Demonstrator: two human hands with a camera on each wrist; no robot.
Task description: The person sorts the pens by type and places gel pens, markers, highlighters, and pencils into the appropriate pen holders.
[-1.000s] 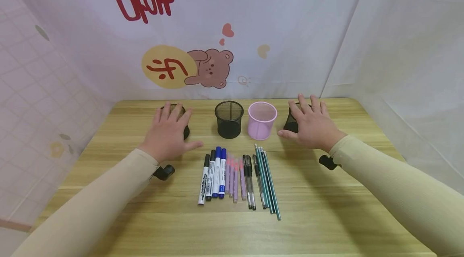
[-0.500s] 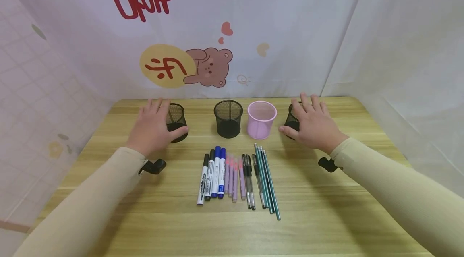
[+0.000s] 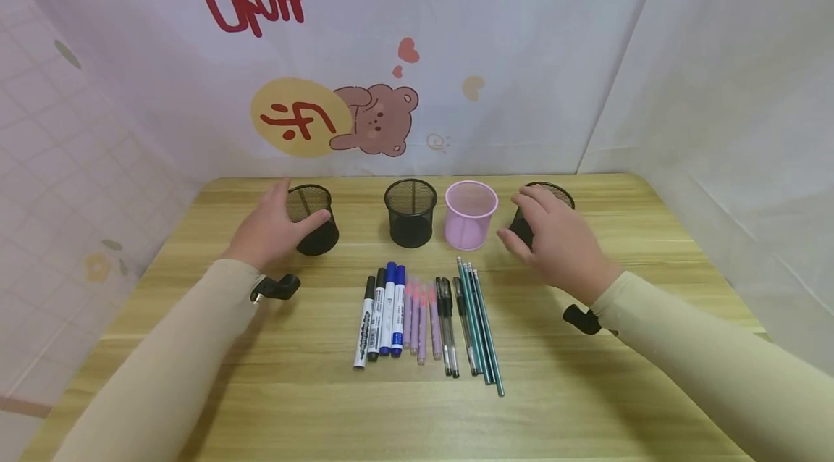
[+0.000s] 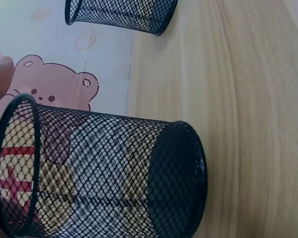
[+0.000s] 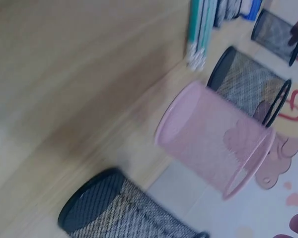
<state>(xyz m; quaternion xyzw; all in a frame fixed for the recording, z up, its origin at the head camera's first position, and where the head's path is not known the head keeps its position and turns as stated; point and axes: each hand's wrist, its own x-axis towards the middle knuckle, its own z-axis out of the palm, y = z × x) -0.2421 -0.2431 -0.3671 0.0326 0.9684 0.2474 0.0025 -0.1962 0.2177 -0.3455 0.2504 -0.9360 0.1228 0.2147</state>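
Note:
My left hand is at the left black mesh pen holder, thumb across its near side by the rim and fingers along its left. In the left wrist view that pen holder stands close, with the thumb past its rim. My right hand hovers by the right black mesh pen holder, fingers loosely bent and partly covering it; contact cannot be made out. Between them stand another black pen holder and a pink one.
In front of the pen holders lie whiteboard markers, light purple pens, black gel pens and green pencils, side by side on the wooden table. A printed white cloth hangs behind the table.
My left hand has shifted left off the top of the left pen holder to its side. My right hand's fingers have bent and drawn back, uncovering more of the right pen holder's rim.

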